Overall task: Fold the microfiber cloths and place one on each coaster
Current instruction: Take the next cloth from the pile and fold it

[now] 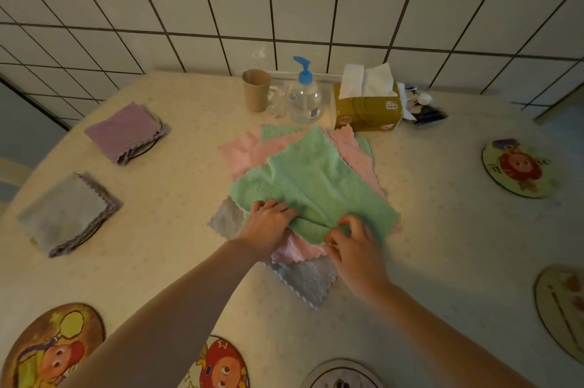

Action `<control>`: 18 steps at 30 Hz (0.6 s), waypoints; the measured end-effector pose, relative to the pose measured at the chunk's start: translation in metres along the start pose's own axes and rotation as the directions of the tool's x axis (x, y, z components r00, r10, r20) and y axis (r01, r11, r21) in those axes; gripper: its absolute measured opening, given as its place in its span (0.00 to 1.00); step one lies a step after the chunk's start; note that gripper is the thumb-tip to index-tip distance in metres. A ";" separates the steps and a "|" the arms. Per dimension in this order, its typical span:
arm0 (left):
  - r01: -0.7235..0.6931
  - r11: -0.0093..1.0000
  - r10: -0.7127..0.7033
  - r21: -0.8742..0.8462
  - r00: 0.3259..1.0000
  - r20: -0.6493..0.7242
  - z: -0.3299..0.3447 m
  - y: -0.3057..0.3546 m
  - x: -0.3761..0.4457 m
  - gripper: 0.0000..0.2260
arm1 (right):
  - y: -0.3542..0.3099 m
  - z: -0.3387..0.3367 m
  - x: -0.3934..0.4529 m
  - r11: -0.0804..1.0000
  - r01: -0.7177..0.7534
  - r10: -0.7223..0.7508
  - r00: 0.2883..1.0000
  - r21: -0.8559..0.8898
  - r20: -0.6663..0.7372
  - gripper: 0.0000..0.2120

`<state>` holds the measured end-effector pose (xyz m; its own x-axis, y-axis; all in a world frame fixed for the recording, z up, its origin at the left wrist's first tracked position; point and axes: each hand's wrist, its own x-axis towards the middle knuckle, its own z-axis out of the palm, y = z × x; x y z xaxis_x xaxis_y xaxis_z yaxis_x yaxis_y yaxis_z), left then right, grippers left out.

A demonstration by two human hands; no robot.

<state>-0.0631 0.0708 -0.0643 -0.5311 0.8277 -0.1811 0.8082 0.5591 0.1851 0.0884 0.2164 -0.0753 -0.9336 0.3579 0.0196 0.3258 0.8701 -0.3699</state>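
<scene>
Two bare forearms reach up from the lower frame over a round table (442,223) in a pale dotted covering, backed by a white tiled wall (284,8).

At centre lies a loose pile of fluffy, scallop-edged microfiber cloths: a green cloth (319,179) on top, pink cloths (246,150) beneath, a grey cloth (308,281) lowest.

The left hand (268,226) presses curled fingers into the green cloth's near edge. The right hand (357,248) pinches that same edge between thumb and fingers.

Seven round cartoon-printed coasters show. Five are bare: two at the bottom left (52,348), one at the bottom edge, two on the right (518,168).

Two at the left carry folded cloths, a purple folded cloth (123,131) at the upper left and a grey folded cloth (68,213) below it.

By the wall stand a tissue box (366,109), a clear pump bottle (305,96) with a blue top, and a brown paper cup (256,90).
</scene>
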 end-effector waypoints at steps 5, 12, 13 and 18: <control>0.064 0.996 -0.067 -0.060 0.996 -0.051 -0.007 -0.010 -0.003 0.09 | -0.017 -0.044 0.028 0.948 0.052 -0.027 0.996 0.315 -0.084 0.04; 0.209 0.909 -0.303 -0.360 0.925 -0.228 -0.061 -0.027 -0.012 0.05 | -0.069 -0.129 0.042 0.793 0.203 -0.105 0.974 0.574 -0.200 0.00; 0.238 0.900 -0.337 -0.366 0.911 -0.237 -0.070 -0.032 -0.017 0.04 | -0.077 -0.139 0.042 0.782 0.222 -0.104 0.968 0.583 -0.229 0.01; 0.306 0.809 -0.531 -0.502 0.746 -0.401 -0.117 -0.062 -0.051 0.09 | -0.104 -0.167 0.037 0.795 0.269 -0.089 0.939 0.544 -0.334 0.01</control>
<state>-0.1154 -0.0007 0.0463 -0.9278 0.3398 0.1541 0.3634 0.7294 0.5795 0.0450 0.1957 0.1185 -0.8553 0.3718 0.3610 -0.0731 0.6031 -0.7943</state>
